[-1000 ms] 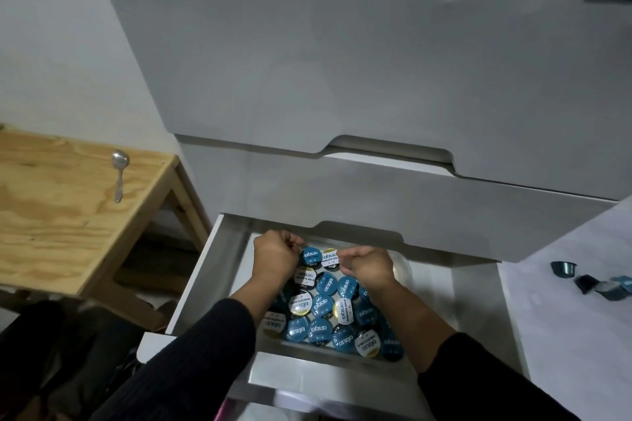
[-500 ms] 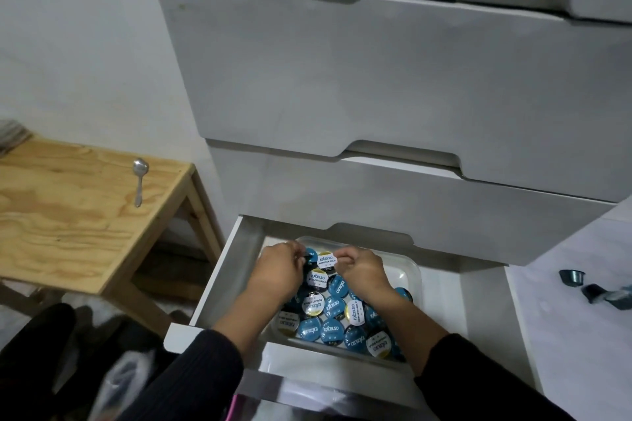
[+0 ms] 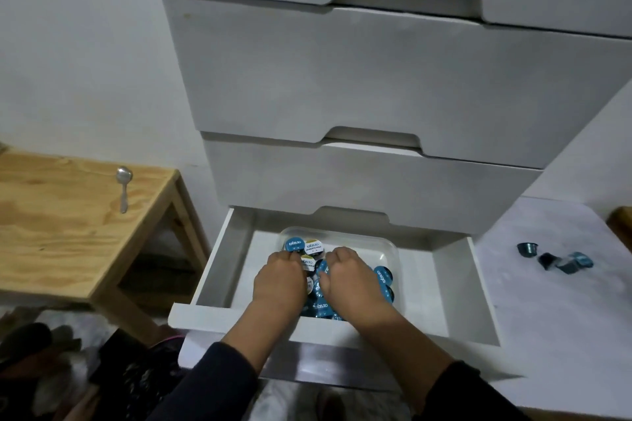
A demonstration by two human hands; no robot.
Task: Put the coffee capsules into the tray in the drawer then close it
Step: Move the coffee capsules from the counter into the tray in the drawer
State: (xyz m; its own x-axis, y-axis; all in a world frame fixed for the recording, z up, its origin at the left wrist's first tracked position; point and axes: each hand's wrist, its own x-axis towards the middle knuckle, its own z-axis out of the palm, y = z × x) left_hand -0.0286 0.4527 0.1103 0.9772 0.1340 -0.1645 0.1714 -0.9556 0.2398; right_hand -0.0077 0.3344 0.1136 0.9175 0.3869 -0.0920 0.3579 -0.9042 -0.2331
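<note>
Counting the things by the drawers

Two hands (image 3: 280, 280) (image 3: 352, 280), one open drawer (image 3: 219, 267), one clear tray (image 3: 390, 249), about ten capsules (image 3: 294, 244) showing in it, three loose capsules (image 3: 528, 248) on the floor, one spoon (image 3: 123, 186), one wooden table (image 3: 68, 232).

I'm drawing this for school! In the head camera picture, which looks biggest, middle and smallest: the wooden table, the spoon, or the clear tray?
1. wooden table, partly cut off
2. clear tray, partly covered by both hands
3. spoon, clearly smallest
</note>
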